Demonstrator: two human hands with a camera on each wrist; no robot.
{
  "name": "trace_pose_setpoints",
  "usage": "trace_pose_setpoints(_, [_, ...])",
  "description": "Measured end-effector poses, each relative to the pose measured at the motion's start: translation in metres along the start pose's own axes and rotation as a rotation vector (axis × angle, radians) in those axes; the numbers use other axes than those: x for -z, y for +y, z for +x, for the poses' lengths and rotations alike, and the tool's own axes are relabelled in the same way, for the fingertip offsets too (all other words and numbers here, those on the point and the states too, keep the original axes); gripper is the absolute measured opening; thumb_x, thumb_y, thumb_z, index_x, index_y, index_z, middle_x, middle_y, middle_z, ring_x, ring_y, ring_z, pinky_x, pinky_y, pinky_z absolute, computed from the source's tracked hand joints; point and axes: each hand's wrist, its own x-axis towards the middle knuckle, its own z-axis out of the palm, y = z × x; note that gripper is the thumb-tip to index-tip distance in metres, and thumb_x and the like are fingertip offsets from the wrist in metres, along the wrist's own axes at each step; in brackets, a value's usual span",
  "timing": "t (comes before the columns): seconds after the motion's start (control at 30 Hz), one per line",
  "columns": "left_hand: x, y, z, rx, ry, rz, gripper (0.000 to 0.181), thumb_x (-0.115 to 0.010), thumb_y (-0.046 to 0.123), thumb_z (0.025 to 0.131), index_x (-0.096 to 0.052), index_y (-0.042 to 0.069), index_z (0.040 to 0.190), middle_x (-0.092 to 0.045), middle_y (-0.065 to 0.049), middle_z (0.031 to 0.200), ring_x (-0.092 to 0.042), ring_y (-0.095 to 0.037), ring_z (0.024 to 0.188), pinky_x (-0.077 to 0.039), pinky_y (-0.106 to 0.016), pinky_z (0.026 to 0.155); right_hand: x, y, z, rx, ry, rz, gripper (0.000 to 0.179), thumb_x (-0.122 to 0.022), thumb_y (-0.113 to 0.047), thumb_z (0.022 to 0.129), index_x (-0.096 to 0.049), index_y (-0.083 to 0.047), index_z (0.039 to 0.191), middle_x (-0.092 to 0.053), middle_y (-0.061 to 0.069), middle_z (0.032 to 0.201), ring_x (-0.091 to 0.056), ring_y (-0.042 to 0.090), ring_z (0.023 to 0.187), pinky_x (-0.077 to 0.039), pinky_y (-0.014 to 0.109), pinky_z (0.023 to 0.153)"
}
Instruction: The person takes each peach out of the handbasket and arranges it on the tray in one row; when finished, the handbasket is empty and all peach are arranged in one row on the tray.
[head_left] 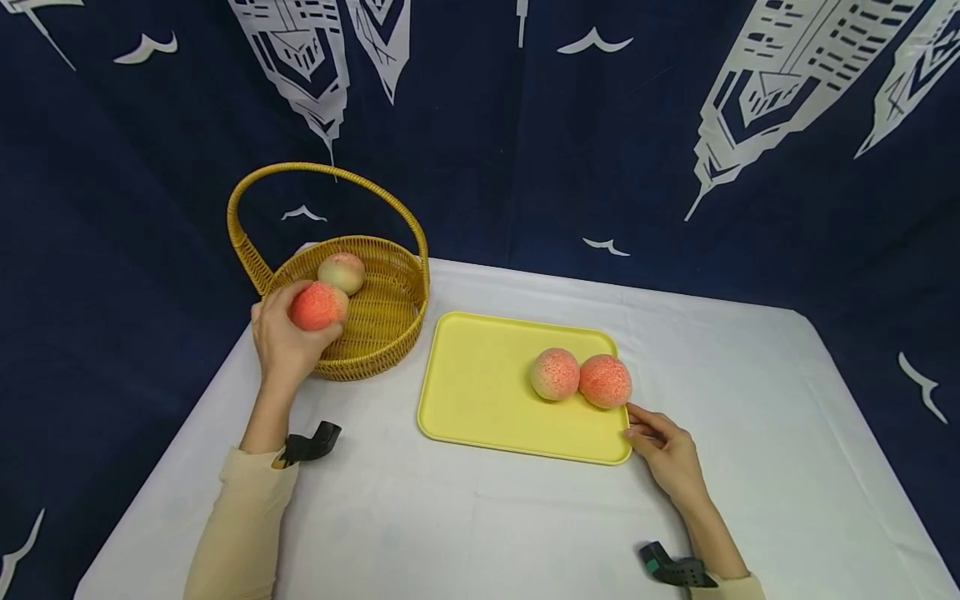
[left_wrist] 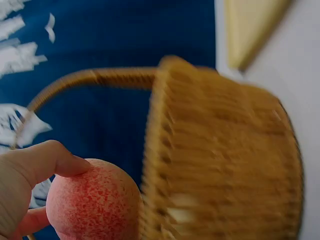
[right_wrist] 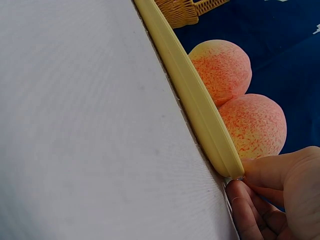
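Right grip (head_left: 667,458) pinches the right edge of the yellow tray (head_left: 472,383), flat on the white worktop (head_left: 450,525); two peaches (head_left: 606,382) sit touching each other at the tray's right end; left grip (head_left: 287,346) holds a third peach (head_left: 318,307) between thumb and fingers, over the near left part of the basket (head_left: 390,308); fourth peach (head_left: 343,272) lies inside, toward the back; can't tell if it touches the held one; navy backdrop (head_left: 510,150) behind.
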Motion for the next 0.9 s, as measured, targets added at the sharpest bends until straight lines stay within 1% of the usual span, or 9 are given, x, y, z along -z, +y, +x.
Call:
trace_pose_setpoints(0.1, [0.000, 0.018, -0.005, -0.040, -0.016, -0.060, 0.062, -0.082, 0.004, 0.066, -0.063, 0.004, 0.125, -0.061, -0.017, 0.128, -0.044, -0.034, 0.117, -0.033, -0.052, 0.096, 0.000, 0.001, -0.001, 0.000, -0.002, 0.003, 0.040, -0.068, -0.007, 0.090, -0.062, -0.001, 0.129, -0.064, 0.017, 0.108, -0.055, -0.010, 0.085, -0.048, 0.006, 0.072])
trace_pose_setpoints(0.17, [-0.001, 0.031, -0.010, -0.054, -0.047, -0.097, 0.062, -0.081, 0.004, 0.065, -0.063, 0.005, 0.124, -0.060, -0.017, 0.129, -0.045, -0.034, 0.116, -0.033, -0.053, 0.097, 0.001, 0.002, -0.001, 0.004, -0.003, 0.006, 0.040, -0.068, -0.007, 0.090, -0.062, 0.000, 0.129, -0.064, 0.017, 0.109, -0.055, -0.011, 0.086, -0.048, 0.007, 0.072])
trace_pose_setpoints(0.23, [-0.003, 0.042, -0.015, -0.068, -0.087, -0.121, 0.062, -0.081, 0.004, 0.065, -0.063, 0.007, 0.125, -0.059, -0.016, 0.131, -0.046, -0.034, 0.118, -0.032, -0.055, 0.099, 0.001, 0.003, 0.000, 0.009, -0.002, 0.006, 0.040, -0.068, -0.007, 0.090, -0.062, 0.000, 0.129, -0.064, 0.018, 0.108, -0.055, -0.011, 0.086, -0.048, 0.006, 0.072])
trace_pose_setpoints(0.37, [-0.013, 0.057, -0.024, -0.087, -0.182, -0.159, 0.064, -0.082, 0.006, 0.065, -0.063, 0.009, 0.126, -0.058, -0.013, 0.132, -0.049, -0.031, 0.121, -0.036, -0.053, 0.101, 0.001, 0.005, 0.000, 0.021, 0.001, -0.005, 0.039, -0.068, -0.006, 0.090, -0.062, 0.000, 0.129, -0.064, 0.017, 0.108, -0.055, -0.012, 0.086, -0.048, 0.006, 0.072])
trace_pose_setpoints(0.47, [-0.025, 0.063, -0.030, -0.107, -0.252, -0.187, 0.064, -0.083, 0.007, 0.065, -0.062, 0.009, 0.126, -0.058, -0.012, 0.130, -0.052, -0.029, 0.120, -0.043, -0.049, 0.099, 0.001, 0.005, 0.001, 0.030, 0.002, -0.012, 0.039, -0.067, -0.006, 0.090, -0.062, 0.001, 0.128, -0.064, 0.017, 0.108, -0.055, -0.012, 0.086, -0.048, 0.006, 0.072])
trace_pose_setpoints(0.5, [-0.030, 0.065, -0.033, -0.116, -0.275, -0.193, 0.064, -0.083, 0.007, 0.065, -0.062, 0.008, 0.125, -0.059, -0.012, 0.129, -0.053, -0.029, 0.120, -0.043, -0.048, 0.100, 0.001, 0.005, 0.001, 0.031, 0.002, -0.012, 0.039, -0.067, -0.006, 0.090, -0.062, 0.001, 0.128, -0.064, 0.017, 0.108, -0.055, -0.012, 0.085, -0.048, 0.006, 0.072])
trace_pose_setpoints(0.63, [-0.047, 0.072, -0.043, -0.128, -0.377, -0.225, 0.065, -0.083, 0.007, 0.065, -0.062, 0.007, 0.126, -0.058, -0.012, 0.130, -0.053, -0.029, 0.121, -0.046, -0.050, 0.100, 0.002, 0.006, 0.001, 0.028, 0.000, -0.013, 0.039, -0.067, -0.006, 0.090, -0.062, 0.001, 0.129, -0.064, 0.017, 0.109, -0.055, -0.012, 0.085, -0.048, 0.006, 0.072])
trace_pose_setpoints(0.8, [-0.070, 0.078, -0.057, -0.105, -0.490, -0.242, 0.065, -0.083, 0.008, 0.065, -0.062, 0.011, 0.126, -0.057, -0.011, 0.132, -0.053, -0.031, 0.122, -0.043, -0.053, 0.102, 0.002, 0.006, 0.001, 0.027, -0.001, -0.012, 0.039, -0.066, -0.004, 0.090, -0.062, 0.001, 0.129, -0.064, 0.017, 0.109, -0.055, -0.012, 0.085, -0.048, 0.007, 0.072])
trace_pose_setpoints(0.9, [-0.084, 0.078, -0.064, -0.086, -0.536, -0.232, 0.064, -0.083, 0.009, 0.065, -0.063, 0.013, 0.125, -0.057, -0.009, 0.131, -0.052, -0.030, 0.121, -0.042, -0.052, 0.103, 0.001, 0.007, 0.002, 0.028, -0.002, -0.008, 0.039, -0.067, -0.004, 0.090, -0.062, 0.000, 0.128, -0.064, 0.017, 0.108, -0.055, -0.012, 0.085, -0.049, 0.007, 0.072])
